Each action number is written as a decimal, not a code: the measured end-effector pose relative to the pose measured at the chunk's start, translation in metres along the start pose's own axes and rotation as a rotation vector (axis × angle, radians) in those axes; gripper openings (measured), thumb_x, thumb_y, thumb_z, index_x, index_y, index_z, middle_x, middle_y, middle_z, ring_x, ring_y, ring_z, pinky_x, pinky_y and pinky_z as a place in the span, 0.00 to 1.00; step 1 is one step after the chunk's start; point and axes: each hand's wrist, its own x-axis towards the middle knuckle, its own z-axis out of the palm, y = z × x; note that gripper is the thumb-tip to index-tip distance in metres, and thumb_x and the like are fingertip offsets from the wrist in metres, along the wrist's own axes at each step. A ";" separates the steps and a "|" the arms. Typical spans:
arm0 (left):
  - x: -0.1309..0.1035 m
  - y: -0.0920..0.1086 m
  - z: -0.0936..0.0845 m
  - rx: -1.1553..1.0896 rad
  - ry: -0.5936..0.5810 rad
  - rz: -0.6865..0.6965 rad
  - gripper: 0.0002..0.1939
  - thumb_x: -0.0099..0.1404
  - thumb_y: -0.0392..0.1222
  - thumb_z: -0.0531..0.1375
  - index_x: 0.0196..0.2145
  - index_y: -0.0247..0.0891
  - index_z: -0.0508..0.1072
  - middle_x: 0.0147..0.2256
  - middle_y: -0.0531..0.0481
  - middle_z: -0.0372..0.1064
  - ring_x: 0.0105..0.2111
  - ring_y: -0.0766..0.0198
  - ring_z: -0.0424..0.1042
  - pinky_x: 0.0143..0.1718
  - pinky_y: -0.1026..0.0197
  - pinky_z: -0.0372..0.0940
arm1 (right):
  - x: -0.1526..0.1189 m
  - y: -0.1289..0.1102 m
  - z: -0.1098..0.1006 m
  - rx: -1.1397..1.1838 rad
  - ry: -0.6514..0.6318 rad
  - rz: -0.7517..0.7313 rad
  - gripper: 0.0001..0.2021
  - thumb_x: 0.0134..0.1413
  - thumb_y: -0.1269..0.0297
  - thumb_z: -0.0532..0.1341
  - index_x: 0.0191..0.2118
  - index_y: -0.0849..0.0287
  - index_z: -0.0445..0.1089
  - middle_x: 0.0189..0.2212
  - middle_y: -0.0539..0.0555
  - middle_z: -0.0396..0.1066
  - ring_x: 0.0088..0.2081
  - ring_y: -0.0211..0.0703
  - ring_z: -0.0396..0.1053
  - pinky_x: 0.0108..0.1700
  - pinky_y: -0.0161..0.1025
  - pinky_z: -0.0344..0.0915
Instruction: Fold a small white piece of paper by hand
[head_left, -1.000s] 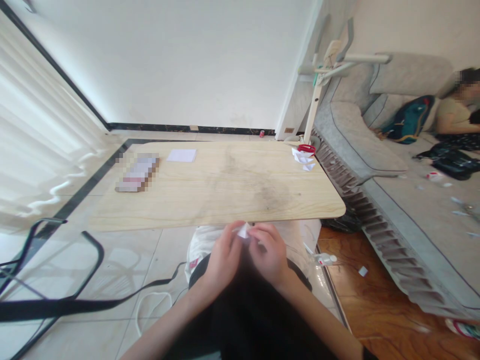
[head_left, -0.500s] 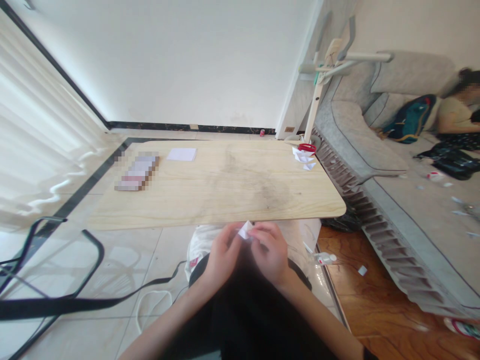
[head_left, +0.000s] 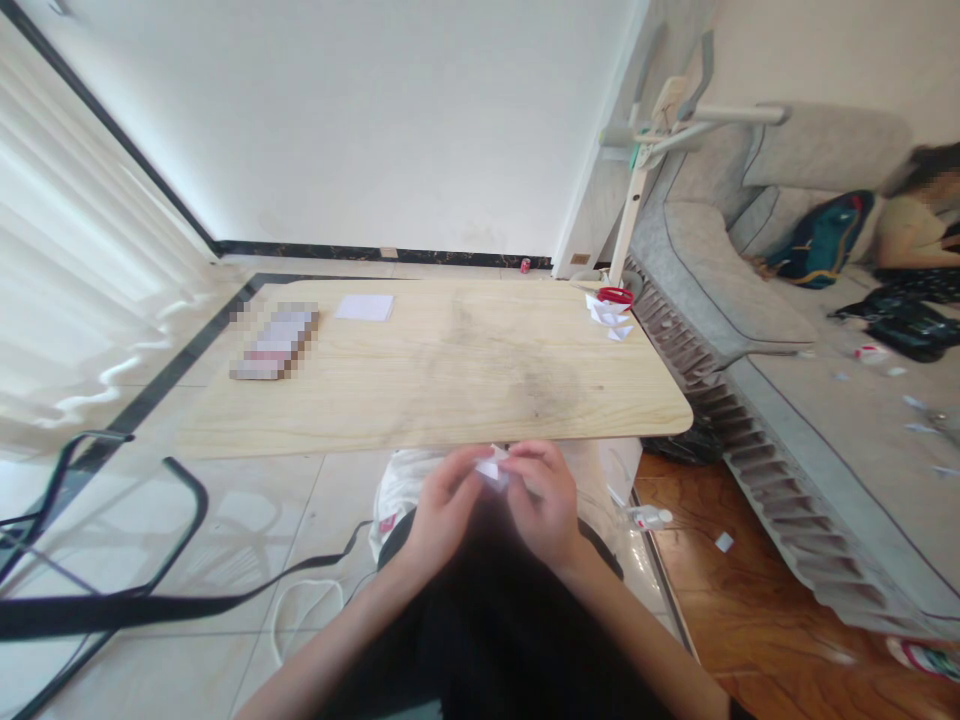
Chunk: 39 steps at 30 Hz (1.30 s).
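Backdrop: smooth white wall [head_left: 405, 120], edged at its foot by a narrow black baseboard [head_left: 315, 250].
Seating: grey upholstered sofa [head_left: 847, 430] with a pleated skirt, extending along the right; on it, a person [head_left: 907, 235] in a light top, partly cut off by the picture's edge, and a teal fabric backpack [head_left: 825, 240].
Drapery: sheer white curtain [head_left: 67, 220], hanging in folds at the left.
Worktop: pale wood-grain rectangular table [head_left: 390, 400] with rounded corners and grey smudges toward its right half.
Apparatus: white-and-grey upright frame [head_left: 634, 215] with projecting bars, beyond the table's far right corner.
Hands: bare left hand [head_left: 448, 505] and bare right hand [head_left: 546, 500], near each other, just off the table's near edge and above black clothing [head_left: 510, 640]; fingertips of both pinch a small folded piece of white paper [head_left: 489, 468].
Oblong: pixelated, pale-and-pink object [head_left: 276, 342], lying on the table's left part.
Sheet: flat white rectangular paper [head_left: 364, 307], near the table's far edge.
Corner group: red-handled scissors [head_left: 615, 296] with folded white paper shapes [head_left: 609, 318], at the far right; contact between them cannot be told.
Folded piece: bridging the gap between the two hands; its creases are too blurred to trace.
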 end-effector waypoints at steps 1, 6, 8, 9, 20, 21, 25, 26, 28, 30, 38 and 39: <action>-0.001 0.001 0.000 -0.017 -0.009 0.002 0.12 0.64 0.39 0.57 0.44 0.36 0.75 0.40 0.47 0.77 0.35 0.61 0.76 0.36 0.61 0.72 | 0.000 -0.001 -0.001 0.006 -0.007 0.006 0.13 0.53 0.77 0.58 0.40 0.54 0.74 0.40 0.56 0.69 0.41 0.47 0.71 0.42 0.46 0.72; -0.003 0.003 -0.002 -0.005 -0.015 0.044 0.12 0.66 0.42 0.57 0.45 0.37 0.74 0.40 0.47 0.77 0.36 0.61 0.76 0.39 0.60 0.72 | 0.002 -0.004 -0.004 0.043 -0.035 0.019 0.12 0.54 0.75 0.58 0.41 0.55 0.73 0.41 0.57 0.68 0.42 0.49 0.71 0.44 0.48 0.71; -0.003 0.002 -0.002 0.048 -0.021 0.074 0.12 0.67 0.44 0.57 0.44 0.38 0.75 0.42 0.46 0.77 0.39 0.59 0.76 0.41 0.59 0.72 | 0.003 -0.005 -0.005 0.055 -0.038 0.028 0.11 0.55 0.74 0.58 0.41 0.55 0.73 0.40 0.57 0.68 0.42 0.48 0.71 0.44 0.48 0.71; -0.003 0.002 -0.002 0.079 -0.032 0.088 0.12 0.67 0.44 0.57 0.44 0.38 0.76 0.43 0.46 0.77 0.41 0.58 0.76 0.42 0.59 0.71 | 0.004 -0.006 -0.005 0.060 -0.038 0.034 0.10 0.55 0.74 0.58 0.40 0.55 0.73 0.40 0.57 0.68 0.42 0.48 0.70 0.44 0.48 0.70; -0.002 0.003 -0.002 0.118 -0.058 0.093 0.09 0.67 0.39 0.55 0.38 0.38 0.76 0.34 0.49 0.76 0.33 0.62 0.74 0.36 0.61 0.70 | 0.005 -0.004 -0.003 0.060 -0.067 0.057 0.09 0.53 0.77 0.58 0.36 0.55 0.69 0.39 0.55 0.69 0.42 0.48 0.71 0.45 0.47 0.68; -0.002 0.002 -0.002 0.127 -0.055 0.101 0.09 0.67 0.39 0.55 0.38 0.38 0.76 0.34 0.50 0.76 0.32 0.62 0.74 0.36 0.61 0.70 | 0.005 -0.004 -0.003 0.060 -0.072 0.058 0.09 0.52 0.77 0.59 0.36 0.55 0.69 0.39 0.55 0.70 0.41 0.47 0.71 0.44 0.46 0.69; -0.002 -0.001 -0.003 0.157 -0.063 0.135 0.09 0.68 0.38 0.54 0.38 0.38 0.75 0.34 0.50 0.76 0.34 0.61 0.74 0.38 0.60 0.70 | 0.005 -0.001 -0.002 0.054 -0.086 0.064 0.09 0.52 0.76 0.59 0.36 0.54 0.68 0.36 0.53 0.71 0.40 0.47 0.72 0.43 0.44 0.69; -0.002 -0.002 -0.004 0.176 -0.076 0.149 0.09 0.68 0.37 0.54 0.39 0.39 0.75 0.35 0.49 0.76 0.36 0.61 0.75 0.40 0.59 0.70 | 0.004 0.000 -0.001 0.052 -0.081 0.069 0.08 0.53 0.75 0.59 0.36 0.54 0.68 0.35 0.52 0.72 0.40 0.47 0.72 0.43 0.44 0.70; 0.000 -0.002 -0.007 0.249 -0.124 0.204 0.10 0.68 0.36 0.53 0.41 0.39 0.74 0.38 0.48 0.76 0.39 0.60 0.75 0.44 0.58 0.70 | 0.003 0.002 -0.001 0.048 -0.057 0.089 0.08 0.53 0.75 0.60 0.37 0.54 0.68 0.34 0.52 0.72 0.39 0.46 0.72 0.42 0.43 0.70; 0.002 0.000 -0.010 0.337 -0.162 0.295 0.11 0.68 0.34 0.53 0.42 0.40 0.75 0.40 0.48 0.75 0.43 0.60 0.74 0.47 0.57 0.68 | 0.002 0.004 0.000 0.039 -0.031 0.117 0.09 0.54 0.74 0.60 0.39 0.54 0.68 0.34 0.51 0.72 0.36 0.45 0.72 0.40 0.42 0.71; 0.010 0.005 -0.021 0.671 -0.205 0.550 0.13 0.67 0.32 0.55 0.45 0.42 0.75 0.50 0.44 0.71 0.49 0.58 0.72 0.50 0.56 0.67 | -0.003 0.009 0.002 0.050 0.000 0.162 0.14 0.54 0.74 0.61 0.46 0.54 0.66 0.36 0.53 0.72 0.40 0.45 0.73 0.45 0.44 0.72; 0.011 0.004 -0.022 0.701 -0.212 0.575 0.12 0.67 0.32 0.55 0.45 0.42 0.75 0.50 0.43 0.70 0.49 0.58 0.72 0.50 0.56 0.67 | -0.003 0.009 0.002 0.054 -0.005 0.160 0.14 0.54 0.74 0.61 0.46 0.54 0.66 0.36 0.53 0.72 0.40 0.45 0.73 0.45 0.45 0.72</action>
